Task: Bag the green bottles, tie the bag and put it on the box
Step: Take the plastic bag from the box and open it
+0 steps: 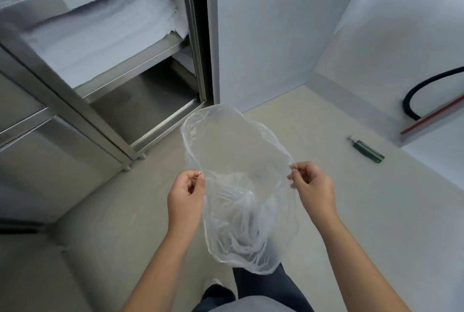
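A clear plastic bag (238,186) hangs in front of me with its mouth spread wide and nothing inside it. My left hand (186,193) pinches the left side of the rim. My right hand (311,183) pinches the right side of the rim. One dark green bottle (366,150) with a pump top lies on its side on the floor, to the right of the bag and apart from both hands. No box is in view.
A steel shelf rack (105,80) with folded white linen stands at the left. A white wall corner (263,35) is straight ahead. A black hose (424,90) and a red-edged board (431,118) sit at the far right. Pale floor (313,125) surrounds the bottle.
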Tool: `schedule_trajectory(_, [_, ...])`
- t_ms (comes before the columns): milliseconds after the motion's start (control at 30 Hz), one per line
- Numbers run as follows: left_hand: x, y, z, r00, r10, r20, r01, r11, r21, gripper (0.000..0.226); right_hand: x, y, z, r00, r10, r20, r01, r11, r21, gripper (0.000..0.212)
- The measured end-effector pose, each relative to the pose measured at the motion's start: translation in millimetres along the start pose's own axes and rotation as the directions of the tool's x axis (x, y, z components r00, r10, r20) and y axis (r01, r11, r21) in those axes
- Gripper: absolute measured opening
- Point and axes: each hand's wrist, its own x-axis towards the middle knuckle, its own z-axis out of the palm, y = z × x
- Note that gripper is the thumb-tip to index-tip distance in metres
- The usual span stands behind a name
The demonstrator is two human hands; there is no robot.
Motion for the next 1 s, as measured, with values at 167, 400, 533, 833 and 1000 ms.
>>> schedule_trajectory(167, [83,31,61,0.998,0.054,0.046,-0.058,0.995,0.087,0.011,96,-10,2,1.000,0.019,-0.008,-0.019,1.000,0.005,0.014])
schedule_trajectory(400, [243,96,186,0.972,0.126,0.196,-0.168,0.962,0.213,0.008,268,-34,-14,0.983,0.119,-0.138,-0.117,0.993,0.022,0.011])
schedule_trajectory(533, [249,99,191,0.971,0.152,0.186,-0.189,0.961,0.202,0.007,276,-38,-21,0.984,0.099,-0.147,-0.097,0.995,0.022,0.012])
schedule_trajectory(833, [357,93,304,0.888,0.294,0.353,-0.364,0.919,0.151,0.004,388,-17,-10,0.920,0.182,-0.346,-0.146,0.981,0.125,0.014])
schedule_trajectory(1000, [415,62,368,0.779,0.439,0.448,-0.520,0.851,0.069,0.003,451,26,0,0.840,0.224,-0.494,-0.150,0.971,0.185,0.014])
